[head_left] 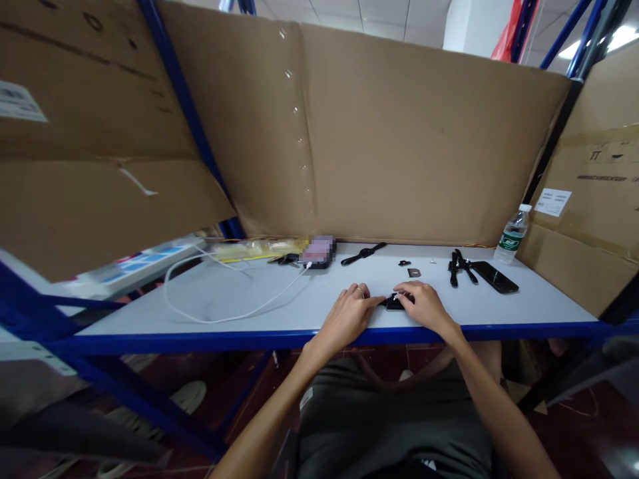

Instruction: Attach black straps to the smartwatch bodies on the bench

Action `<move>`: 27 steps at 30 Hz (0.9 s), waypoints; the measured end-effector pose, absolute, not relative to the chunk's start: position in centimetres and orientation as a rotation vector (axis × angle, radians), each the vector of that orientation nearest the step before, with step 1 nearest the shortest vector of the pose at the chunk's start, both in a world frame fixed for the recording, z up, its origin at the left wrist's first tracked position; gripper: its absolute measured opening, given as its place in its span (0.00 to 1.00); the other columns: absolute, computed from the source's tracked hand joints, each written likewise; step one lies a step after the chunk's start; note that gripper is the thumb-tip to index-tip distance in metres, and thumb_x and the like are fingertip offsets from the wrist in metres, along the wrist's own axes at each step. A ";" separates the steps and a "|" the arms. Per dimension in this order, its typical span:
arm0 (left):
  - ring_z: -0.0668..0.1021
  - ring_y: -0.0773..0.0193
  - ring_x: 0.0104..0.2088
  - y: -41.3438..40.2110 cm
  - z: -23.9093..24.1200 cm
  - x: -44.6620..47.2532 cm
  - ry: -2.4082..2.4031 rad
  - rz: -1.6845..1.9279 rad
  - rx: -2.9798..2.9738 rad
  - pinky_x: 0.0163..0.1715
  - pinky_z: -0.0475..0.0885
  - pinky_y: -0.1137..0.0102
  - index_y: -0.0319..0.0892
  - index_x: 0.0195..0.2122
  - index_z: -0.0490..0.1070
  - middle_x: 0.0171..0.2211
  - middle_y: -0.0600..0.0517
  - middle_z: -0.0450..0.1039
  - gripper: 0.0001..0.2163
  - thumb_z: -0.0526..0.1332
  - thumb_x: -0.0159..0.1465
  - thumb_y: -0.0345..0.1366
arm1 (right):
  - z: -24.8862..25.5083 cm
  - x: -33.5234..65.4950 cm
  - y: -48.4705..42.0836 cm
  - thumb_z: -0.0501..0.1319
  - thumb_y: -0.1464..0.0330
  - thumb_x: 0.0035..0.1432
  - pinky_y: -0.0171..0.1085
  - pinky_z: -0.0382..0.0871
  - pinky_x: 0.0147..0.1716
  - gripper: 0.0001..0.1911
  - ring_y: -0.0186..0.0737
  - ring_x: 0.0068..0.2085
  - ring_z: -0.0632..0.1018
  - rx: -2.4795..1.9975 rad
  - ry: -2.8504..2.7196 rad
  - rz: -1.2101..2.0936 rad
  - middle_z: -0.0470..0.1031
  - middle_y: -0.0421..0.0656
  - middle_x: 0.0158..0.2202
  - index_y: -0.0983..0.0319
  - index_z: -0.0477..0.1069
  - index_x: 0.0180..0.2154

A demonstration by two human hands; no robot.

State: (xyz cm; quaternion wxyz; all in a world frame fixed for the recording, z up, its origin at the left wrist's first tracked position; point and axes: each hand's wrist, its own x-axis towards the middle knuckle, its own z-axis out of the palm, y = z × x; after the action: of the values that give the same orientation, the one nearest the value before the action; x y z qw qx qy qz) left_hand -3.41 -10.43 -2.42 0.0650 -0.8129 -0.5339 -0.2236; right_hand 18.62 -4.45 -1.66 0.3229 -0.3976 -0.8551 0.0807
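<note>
A small flat black part (397, 303) lies on the table near its front edge, between my two hands. My left hand (348, 311), with a ring on one finger, holds the left end of the part with its fingertips. From the other side my right hand (422, 305) reaches over the part, thumb and fingers closed around a tiny whitish piece (397, 296) at its top. Exactly what that piece is cannot be made out. Just beyond sit a small square metal plate (414, 273) and a little black piece (404, 263).
A black watch-like strap (364, 253), a phone on a white cable (318, 253), black-handled pliers (462, 267), a dark phone (494, 277) and a water bottle (512, 236) stand or lie farther back. Cardboard walls (379, 146) enclose the table. A white power strip (144, 266) is at left.
</note>
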 end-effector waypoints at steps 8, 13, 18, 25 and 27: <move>0.72 0.54 0.45 -10.5 -2.4 -3.5 -1.605 -0.649 -2.445 0.47 0.69 0.61 0.51 0.60 0.76 0.43 0.44 0.72 0.20 0.54 0.73 0.29 | -1.5 18.6 -4.4 0.65 0.70 0.63 0.39 0.72 0.46 0.07 0.42 0.42 0.82 -1.055 -2.253 0.264 0.84 0.43 0.42 0.58 0.81 0.43; 0.72 0.55 0.44 -10.6 -2.2 -3.3 -1.617 -0.650 -2.442 0.47 0.69 0.62 0.50 0.59 0.77 0.43 0.45 0.72 0.19 0.54 0.73 0.30 | -1.6 18.6 -4.2 0.67 0.70 0.61 0.39 0.72 0.44 0.06 0.42 0.41 0.82 -1.059 -2.226 0.302 0.84 0.42 0.40 0.57 0.81 0.41; 0.72 0.54 0.44 -10.6 -2.2 -3.3 -1.616 -0.637 -2.445 0.47 0.69 0.61 0.50 0.59 0.77 0.43 0.44 0.71 0.19 0.54 0.73 0.30 | -1.7 18.6 -4.1 0.68 0.70 0.59 0.40 0.73 0.44 0.06 0.43 0.40 0.82 -1.049 -2.196 0.362 0.84 0.42 0.38 0.56 0.81 0.40; 0.73 0.54 0.43 -10.4 -2.7 -3.5 -1.598 -0.649 -2.443 0.46 0.68 0.61 0.49 0.60 0.77 0.42 0.45 0.71 0.18 0.54 0.74 0.31 | -2.5 19.0 -3.3 0.62 0.73 0.63 0.41 0.75 0.45 0.10 0.43 0.40 0.84 -1.032 -2.053 0.458 0.85 0.42 0.38 0.56 0.81 0.41; 0.73 0.55 0.43 -10.4 -2.7 -3.6 -1.594 -0.657 -2.442 0.46 0.69 0.61 0.49 0.60 0.77 0.41 0.45 0.71 0.18 0.54 0.74 0.31 | -2.6 19.0 -3.2 0.62 0.75 0.61 0.40 0.75 0.44 0.11 0.43 0.39 0.84 -1.028 -2.044 0.441 0.85 0.41 0.36 0.56 0.80 0.41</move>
State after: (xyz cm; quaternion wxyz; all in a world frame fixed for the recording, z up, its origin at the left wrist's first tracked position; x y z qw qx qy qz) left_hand -3.55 -10.40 -2.71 0.0759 -0.8146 -0.5317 -0.2191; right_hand 18.96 -3.20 -2.58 0.3946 -0.4052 -0.8061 0.1739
